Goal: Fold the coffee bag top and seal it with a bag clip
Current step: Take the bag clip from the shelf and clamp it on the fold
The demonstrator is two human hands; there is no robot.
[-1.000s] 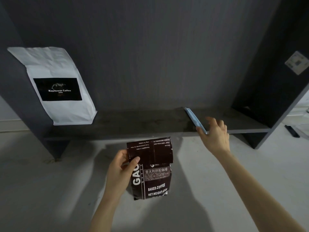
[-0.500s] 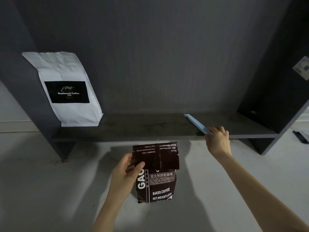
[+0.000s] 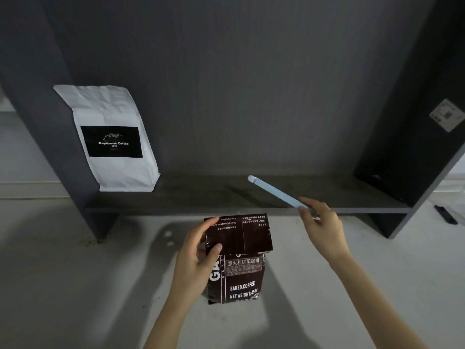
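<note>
The dark brown coffee bag (image 3: 241, 263) looks glossy foil; the white paper coffee bag (image 3: 113, 137) matt and creased; the pale blue stick-shaped bag clip (image 3: 274, 191) smooth plastic; the dark grey shelf (image 3: 214, 192) matt wood-grain.

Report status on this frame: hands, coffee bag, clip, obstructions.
Left hand pinning folded top of brown coffee bag. Right hand holding light blue bag clip, raised off shelf. Clip not yet on bag. White coffee bag far left, no obstruction.

A: What is the person wearing on the arms?
B: Nothing visible. The left hand (image 3: 198, 263) and right hand (image 3: 324, 227) are bare, both forearms uncovered, without sleeves, rings or watch.
</note>
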